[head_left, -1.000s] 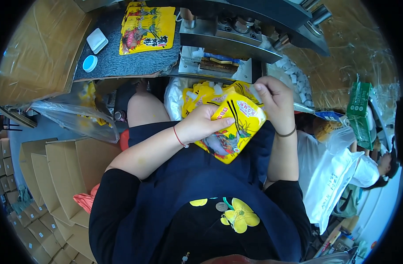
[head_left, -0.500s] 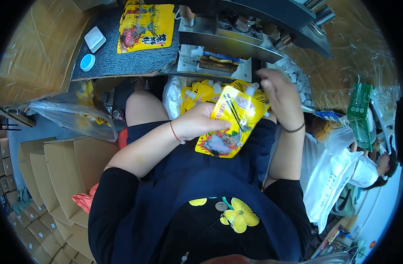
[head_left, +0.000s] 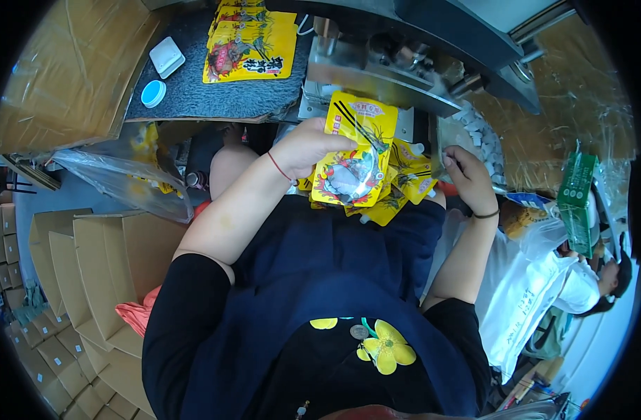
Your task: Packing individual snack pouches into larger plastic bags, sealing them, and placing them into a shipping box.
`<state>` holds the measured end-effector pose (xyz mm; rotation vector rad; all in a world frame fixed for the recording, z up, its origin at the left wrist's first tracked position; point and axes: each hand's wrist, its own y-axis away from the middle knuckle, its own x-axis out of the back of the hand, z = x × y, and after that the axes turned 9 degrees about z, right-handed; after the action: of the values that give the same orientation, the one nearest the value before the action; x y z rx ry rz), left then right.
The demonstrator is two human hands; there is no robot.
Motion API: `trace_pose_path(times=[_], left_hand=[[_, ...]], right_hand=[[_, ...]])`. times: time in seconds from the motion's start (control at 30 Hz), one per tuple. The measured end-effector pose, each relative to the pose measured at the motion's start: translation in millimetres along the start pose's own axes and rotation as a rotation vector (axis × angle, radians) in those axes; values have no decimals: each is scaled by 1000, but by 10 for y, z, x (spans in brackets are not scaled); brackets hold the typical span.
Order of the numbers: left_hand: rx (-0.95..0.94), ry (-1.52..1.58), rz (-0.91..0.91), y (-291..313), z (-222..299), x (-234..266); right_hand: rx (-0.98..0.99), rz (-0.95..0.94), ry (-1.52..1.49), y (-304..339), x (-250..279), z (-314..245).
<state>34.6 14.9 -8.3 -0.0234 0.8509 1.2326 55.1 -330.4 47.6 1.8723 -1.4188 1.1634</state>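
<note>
My left hand [head_left: 308,148] grips a yellow printed pouch [head_left: 355,150] by its left side, thumb across the front. The pouch stands nearly upright before the metal press [head_left: 383,77], and no spout shows on its top edge. Behind and below it, several more yellow pouches [head_left: 413,173] with white spouts lie in a heap over my lap. My right hand [head_left: 469,180] is apart from the held pouch, at the near edge of a bin of small white plastic pieces [head_left: 483,133]. Its fingers are curled with the tips together; whatever they hold is too small to make out.
Yellow pouches [head_left: 254,52] lie stacked on the dark table [head_left: 194,94], beside a white square dish [head_left: 167,57] and a round blue-topped tub [head_left: 153,93]. Open cardboard boxes [head_left: 100,259] stand at the left. A green box [head_left: 576,203] and another person [head_left: 579,283] are at the right.
My left hand has risen toward the press, and its pouch is now more upright. My right hand has moved from beside the pouch to the bin's near edge. More spouted pouches show on my lap.
</note>
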Motion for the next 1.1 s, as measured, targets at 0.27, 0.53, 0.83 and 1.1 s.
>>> trace_pose_path(times=[0.27, 0.53, 0.83, 1.1], left_hand=[[-1202, -1108, 964, -61, 562, 490], [-1017, -2007, 672, 485, 334, 800], [-612, -944, 354, 627, -10, 278], [-210, -467, -24, 544, -390, -129]], right_hand=[[-46, 273, -100, 40, -215, 35], [106, 578, -75, 90, -193, -367], [334, 243, -427, -120, -450, -1166], [430, 123, -156, -201, -308, -1054]])
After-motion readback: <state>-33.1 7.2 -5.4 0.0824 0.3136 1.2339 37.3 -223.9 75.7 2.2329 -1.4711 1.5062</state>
